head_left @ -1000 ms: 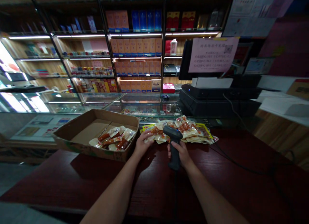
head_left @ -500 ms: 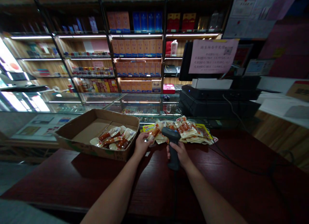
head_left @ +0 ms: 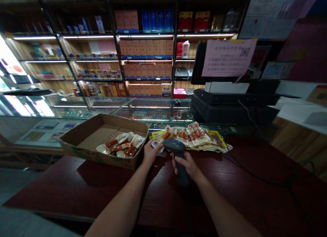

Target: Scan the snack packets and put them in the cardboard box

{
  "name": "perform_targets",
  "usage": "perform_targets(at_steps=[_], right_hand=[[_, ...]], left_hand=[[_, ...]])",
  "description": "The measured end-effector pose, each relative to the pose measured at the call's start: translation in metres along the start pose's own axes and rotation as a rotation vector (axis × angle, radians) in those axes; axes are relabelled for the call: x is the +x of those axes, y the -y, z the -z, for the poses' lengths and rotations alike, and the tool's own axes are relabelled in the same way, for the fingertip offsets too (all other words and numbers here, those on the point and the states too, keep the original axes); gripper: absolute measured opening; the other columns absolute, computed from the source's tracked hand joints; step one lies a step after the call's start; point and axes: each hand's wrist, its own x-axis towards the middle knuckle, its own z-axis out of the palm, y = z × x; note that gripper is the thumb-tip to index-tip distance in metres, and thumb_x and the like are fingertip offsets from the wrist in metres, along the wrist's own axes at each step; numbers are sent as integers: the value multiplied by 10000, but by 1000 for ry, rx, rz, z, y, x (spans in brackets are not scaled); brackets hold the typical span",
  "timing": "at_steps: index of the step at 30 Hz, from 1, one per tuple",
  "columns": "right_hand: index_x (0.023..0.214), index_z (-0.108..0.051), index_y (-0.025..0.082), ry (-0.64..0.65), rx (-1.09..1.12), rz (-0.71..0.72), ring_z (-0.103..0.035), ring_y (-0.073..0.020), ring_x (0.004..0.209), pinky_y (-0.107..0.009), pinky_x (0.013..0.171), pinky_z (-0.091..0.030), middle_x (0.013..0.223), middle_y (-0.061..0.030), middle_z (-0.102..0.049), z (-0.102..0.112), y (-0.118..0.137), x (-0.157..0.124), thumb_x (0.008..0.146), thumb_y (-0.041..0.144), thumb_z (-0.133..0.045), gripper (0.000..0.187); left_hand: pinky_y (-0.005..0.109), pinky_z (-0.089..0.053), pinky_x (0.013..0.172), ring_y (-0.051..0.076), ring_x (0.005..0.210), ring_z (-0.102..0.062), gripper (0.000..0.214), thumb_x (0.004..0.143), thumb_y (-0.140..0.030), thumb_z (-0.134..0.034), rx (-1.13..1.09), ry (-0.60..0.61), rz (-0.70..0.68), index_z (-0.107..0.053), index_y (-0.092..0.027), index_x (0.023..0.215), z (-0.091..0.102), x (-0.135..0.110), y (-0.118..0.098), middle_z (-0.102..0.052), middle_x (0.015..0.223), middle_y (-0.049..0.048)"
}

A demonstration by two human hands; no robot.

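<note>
My right hand (head_left: 186,163) is wrapped round the grip of a dark barcode scanner (head_left: 176,148), its head pointing left. My left hand (head_left: 151,152) pinches a clear-wrapped sausage pack (head_left: 157,144) just in front of the scanner's head. Behind both hands, a pile of similar sausage packs (head_left: 196,135) lies over yellow packaging on the dark red table (head_left: 163,199). To the left stands an open cardboard box (head_left: 102,158) with several more sausage packs (head_left: 122,145) in its right-hand part.
A glass display counter (head_left: 153,109) runs behind the table. At the back right, a monitor (head_left: 198,65) bearing a pink paper sign (head_left: 228,58) stands over a black cash drawer (head_left: 232,107). A black cable (head_left: 252,174) crosses the table's right side. Shelves of boxed goods (head_left: 145,49) fill the back wall.
The scanner has moved left and slightly down, its head now close to the pack in my left hand. That pack has turned and sits nearer my fingers. The view has shifted slightly.
</note>
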Motion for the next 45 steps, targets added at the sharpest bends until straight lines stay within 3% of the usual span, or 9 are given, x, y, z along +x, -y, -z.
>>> perform_targets(at_steps=[4, 9, 21, 26, 32, 35, 39, 42, 45], right_hand=[[855, -541, 133, 29, -42, -12, -535, -114, 374, -221, 367, -435, 532, 17, -585, -4, -1, 0, 688, 384, -647, 320], [860, -529, 141, 22, -58, -43, -537, -114, 372, -216, 360, -429, 539, 22, -585, -4, -3, 0, 686, 388, -650, 325], [850, -538, 139, 10, -67, -46, -543, -116, 371, -216, 359, -429, 535, 22, -581, -2, -4, 1, 693, 404, -643, 325], [872, -541, 135, 16, -53, -36, -548, -121, 375, -218, 361, -431, 537, 14, -591, -2, -6, 2, 684, 412, -647, 351], [842, -538, 143, -57, 27, -51, -530, -111, 365, -218, 361, -428, 522, 20, -585, -12, 4, 7, 682, 411, -638, 328], [815, -548, 144, -37, 26, -50, -525, -113, 364, -223, 357, -427, 513, 22, -582, -24, 16, 16, 667, 410, -643, 319], [678, -551, 140, 4, -11, -34, -527, -115, 357, -230, 352, -435, 493, 9, -577, -44, 29, 32, 652, 418, -641, 293], [692, -560, 143, 29, -1, -24, -532, -113, 360, -230, 358, -449, 497, 11, -583, -62, 30, 43, 652, 405, -643, 278], [745, -560, 146, 48, 26, -15, -526, -110, 350, -220, 350, -447, 489, 21, -583, -75, 26, 48, 648, 393, -648, 280]], left_hand=[[290, -469, 683, 178, 712, -609, 393, 458, -264, -735, -8, -18, -41, -625, -128, 810, -1, 2, 5, -662, 749, 37], [289, -480, 671, 173, 693, -611, 359, 491, -255, -714, 17, -28, -78, -624, -129, 815, 0, 4, 7, -659, 727, 29], [290, -494, 677, 184, 733, -622, 293, 512, -229, -685, 125, 74, -173, -633, -168, 794, 2, 0, 2, -681, 824, 55], [265, -468, 627, 158, 649, -586, 246, 535, -247, -682, 136, 8, -155, -606, -154, 749, 1, -1, 4, -647, 700, 17], [235, -423, 585, 128, 597, -541, 248, 579, -312, -680, 181, -84, -216, -587, -157, 749, 5, -3, -29, -591, 639, -20], [234, -413, 587, 131, 601, -536, 266, 593, -338, -671, 272, -181, -269, -593, -162, 777, 22, 5, -59, -588, 643, -20], [247, -409, 583, 148, 596, -537, 290, 588, -382, -666, 429, -322, -314, -590, -161, 760, 63, 22, -93, -593, 642, -2], [284, -430, 619, 176, 605, -552, 267, 583, -391, -660, 592, -433, -310, -578, -170, 710, 100, 33, -108, -588, 626, 12], [352, -455, 701, 229, 688, -588, 247, 611, -379, -638, 773, -457, -225, -581, -163, 718, 131, 38, -114, -606, 665, 49]])
